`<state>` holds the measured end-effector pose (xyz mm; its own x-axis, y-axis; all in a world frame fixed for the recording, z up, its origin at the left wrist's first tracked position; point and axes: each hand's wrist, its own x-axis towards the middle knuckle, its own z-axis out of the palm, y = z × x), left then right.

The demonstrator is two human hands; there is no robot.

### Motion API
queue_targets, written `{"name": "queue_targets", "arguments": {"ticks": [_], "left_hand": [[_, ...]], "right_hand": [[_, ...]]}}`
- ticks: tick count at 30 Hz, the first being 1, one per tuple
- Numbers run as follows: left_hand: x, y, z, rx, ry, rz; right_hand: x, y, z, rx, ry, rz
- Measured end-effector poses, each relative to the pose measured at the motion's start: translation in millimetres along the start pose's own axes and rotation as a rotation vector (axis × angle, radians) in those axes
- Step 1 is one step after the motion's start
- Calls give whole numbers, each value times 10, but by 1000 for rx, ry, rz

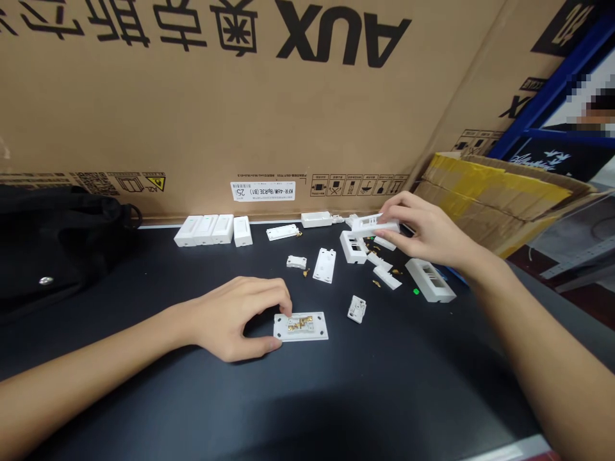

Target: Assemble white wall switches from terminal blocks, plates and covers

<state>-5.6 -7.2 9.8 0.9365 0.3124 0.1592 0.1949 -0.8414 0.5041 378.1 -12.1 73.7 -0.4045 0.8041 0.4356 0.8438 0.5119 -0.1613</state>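
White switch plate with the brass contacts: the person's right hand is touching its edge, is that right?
Not quite: it is the left hand, not the right, that touches the edge of the white switch plate with the brass contacts, as the head view shows. The right hand holds a white plastic housing farther back.

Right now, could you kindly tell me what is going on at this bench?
A person is working with bare hands at a dark tabletop. The left hand grips the edge of a flat white plastic plate with brass contacts. The right hand holds a white plastic housing above other white plastic pieces and small brass parts scattered nearby. Three white rectangular covers lie side by side farther back.
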Motion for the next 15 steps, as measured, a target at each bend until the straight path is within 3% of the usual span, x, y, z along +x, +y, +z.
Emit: {"name": "queue_targets", "arguments": {"ticks": [8,15], "left_hand": [[16,15,-9,-3,1,2],[2,9,-1,2,-15,-23]], "right_hand": [[68,-187,325,-50,168,-28],[364,-266,670,-133,-63,-72]]}}
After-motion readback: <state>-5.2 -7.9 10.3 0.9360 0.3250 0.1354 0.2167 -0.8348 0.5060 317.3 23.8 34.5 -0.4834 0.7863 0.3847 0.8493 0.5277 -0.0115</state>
